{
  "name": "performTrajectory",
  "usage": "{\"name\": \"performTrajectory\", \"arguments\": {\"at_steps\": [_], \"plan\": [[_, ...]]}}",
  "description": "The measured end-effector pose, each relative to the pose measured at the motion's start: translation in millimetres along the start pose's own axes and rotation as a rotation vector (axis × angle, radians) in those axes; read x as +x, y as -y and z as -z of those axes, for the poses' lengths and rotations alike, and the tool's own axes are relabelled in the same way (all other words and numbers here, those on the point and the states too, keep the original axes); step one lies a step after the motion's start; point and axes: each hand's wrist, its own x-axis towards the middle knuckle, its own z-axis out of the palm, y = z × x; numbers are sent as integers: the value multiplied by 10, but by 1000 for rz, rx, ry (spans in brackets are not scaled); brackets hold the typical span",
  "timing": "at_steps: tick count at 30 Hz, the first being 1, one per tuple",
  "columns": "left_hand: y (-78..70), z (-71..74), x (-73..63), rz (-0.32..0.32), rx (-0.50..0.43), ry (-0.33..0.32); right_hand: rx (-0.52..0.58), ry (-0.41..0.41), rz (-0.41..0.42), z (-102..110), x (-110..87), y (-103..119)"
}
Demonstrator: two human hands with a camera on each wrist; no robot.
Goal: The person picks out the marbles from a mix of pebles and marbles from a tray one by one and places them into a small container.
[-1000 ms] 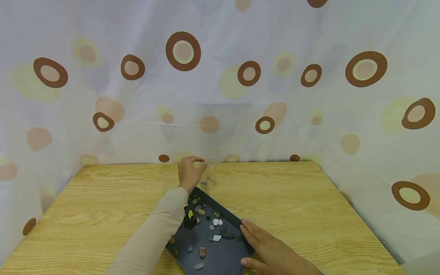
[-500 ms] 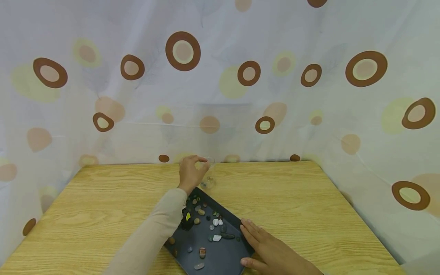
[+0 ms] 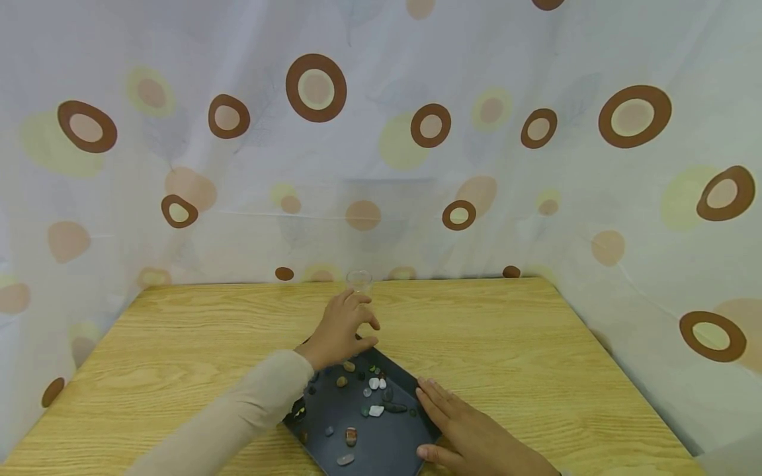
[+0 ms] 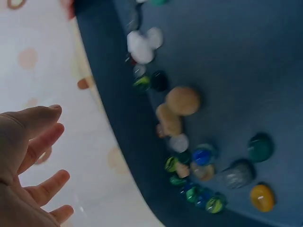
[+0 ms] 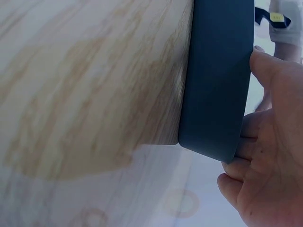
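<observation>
My left hand (image 3: pixel 342 330) is over the far corner of a dark tray (image 3: pixel 381 449), fingers spread and holding nothing. In the left wrist view, the same hand (image 4: pixel 23 165) lies outside the tray wall with its fingers apart. Just beyond it stands a clear glass cup (image 3: pixel 359 281), its lower part hidden by the fingers. My right hand (image 3: pixel 464 430) rests on the tray's right edge, fingers straight and thumb at the rim. White stones (image 3: pixel 376 383), brown stones (image 4: pixel 183 100) and shiny glass beads (image 4: pixel 202 156) lie in the tray, some covered by the left arm.
The tray sits turned at an angle on a wood-grain table (image 3: pixel 506 344). Behind and beside the table hangs a pale curtain (image 3: pixel 381 132) with brown ring patterns. Colored beads and stones cluster along the tray's far wall (image 4: pixel 109 94).
My left hand has come back from beside the cup toward the tray, and its fingers have spread from a thumb-and-finger pinch pose. The right hand and the tray stay where they were.
</observation>
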Motion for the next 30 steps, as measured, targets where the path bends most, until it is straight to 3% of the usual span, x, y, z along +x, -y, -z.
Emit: {"name": "performTrajectory", "arguments": {"at_steps": [5,12,30], "plan": [[-46,-109,-199,-23,72,106,17,18,-11,3,-7,-1],[-40,-232,-345,-69,179,188,29,34,-31,4,-5,-11],[30,-374,-395,-41,196,199,28,34,-14,23,-10,14]]}}
